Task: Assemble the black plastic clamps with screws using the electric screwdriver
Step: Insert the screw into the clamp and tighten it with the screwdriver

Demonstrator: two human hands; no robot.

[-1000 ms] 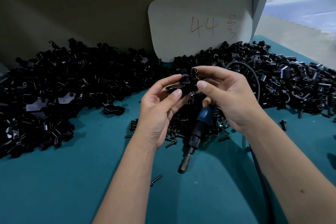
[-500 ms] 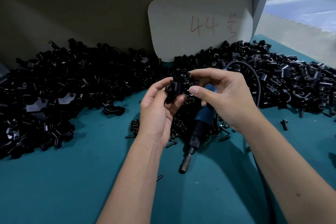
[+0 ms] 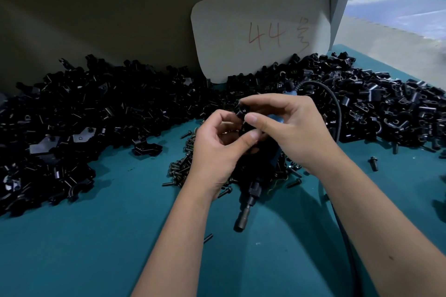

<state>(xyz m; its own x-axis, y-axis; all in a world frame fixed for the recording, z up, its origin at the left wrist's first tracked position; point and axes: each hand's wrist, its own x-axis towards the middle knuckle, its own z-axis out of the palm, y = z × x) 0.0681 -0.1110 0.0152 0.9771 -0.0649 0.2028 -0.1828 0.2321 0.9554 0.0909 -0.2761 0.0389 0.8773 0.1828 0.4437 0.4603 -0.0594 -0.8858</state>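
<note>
The near half of the teal table [image 3: 84, 248] lies bare; heaps of black clamp parts [image 3: 84, 113] and [image 3: 386, 108] ring its far edge against a wall and a card marked 44 [image 3: 260, 31]. Both hands meet above a small pile of screws [image 3: 183, 166]. The left hand [image 3: 214, 152] and right hand [image 3: 289, 128] each curl thumb and fingers [image 3: 251, 118] tight around 1 black clamp [image 3: 242, 112], pinched between them. The electric screwdriver [image 3: 248, 198] lies on the table beneath the hands, tip toward the person, its cable [image 3: 337, 113] arcing right.
</note>
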